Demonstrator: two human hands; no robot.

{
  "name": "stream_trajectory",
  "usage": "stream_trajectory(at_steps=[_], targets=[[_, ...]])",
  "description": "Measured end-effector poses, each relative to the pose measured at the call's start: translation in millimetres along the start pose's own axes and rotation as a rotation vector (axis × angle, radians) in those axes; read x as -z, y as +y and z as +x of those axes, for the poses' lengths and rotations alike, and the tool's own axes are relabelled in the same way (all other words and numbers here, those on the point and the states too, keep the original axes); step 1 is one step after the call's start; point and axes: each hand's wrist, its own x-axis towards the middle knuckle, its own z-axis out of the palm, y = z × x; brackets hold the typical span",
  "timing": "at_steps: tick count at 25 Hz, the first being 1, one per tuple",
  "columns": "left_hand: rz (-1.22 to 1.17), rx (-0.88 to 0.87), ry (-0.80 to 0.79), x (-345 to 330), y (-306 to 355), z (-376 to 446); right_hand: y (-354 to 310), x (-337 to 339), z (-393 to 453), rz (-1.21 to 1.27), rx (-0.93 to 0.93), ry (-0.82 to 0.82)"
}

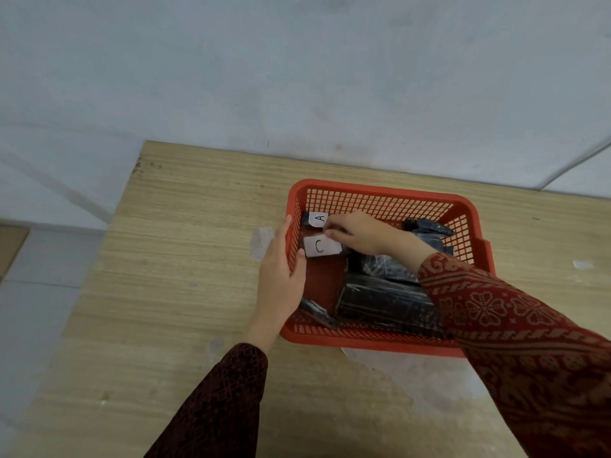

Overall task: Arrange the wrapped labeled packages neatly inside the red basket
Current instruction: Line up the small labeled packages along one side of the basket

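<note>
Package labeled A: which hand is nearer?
Right. The right hand has fingertips at the package labeled A; the left hand holds the red basket wall beside it.

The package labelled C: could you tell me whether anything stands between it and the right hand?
Nothing visible does. The right hand is already inside the red basket, its fingertips at the package labelled C, just below the package labelled A.

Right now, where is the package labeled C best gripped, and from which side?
Grip the package labeled C across its long edges, coming from above. It lies flat near the red basket left wall, which blocks that side along with the left hand.
</note>
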Motion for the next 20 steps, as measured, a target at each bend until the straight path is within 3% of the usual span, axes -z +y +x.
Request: stream_trajectory(at_steps=[4, 6, 9, 13, 20], targets=[[-0.008, 0.002, -0.005, 0.2, 0.0, 0.9, 6.8, -5.4, 3.0, 0.018, -0.049, 0.200], [-0.006, -0.001, -0.006, 0.4, 0.4, 0.9, 5.9, -5.7, 3.4, 0.013, -0.076, 0.190], [-0.005, 0.000, 0.000, 0.4, 0.5, 1.0, 0.7, -11.9, 2.6, -0.280, -0.071, 0.109], [-0.005, -0.002, 0.006, -0.5, 0.2, 0.9, -6.7, -19.1, 5.7, -0.469, -0.089, 0.164], [-0.049, 0.032, 0.004, -0.7, 1.2, 2.4, -14.7, -24.7, -8.6, -0.401, -0.166, 0.237]])
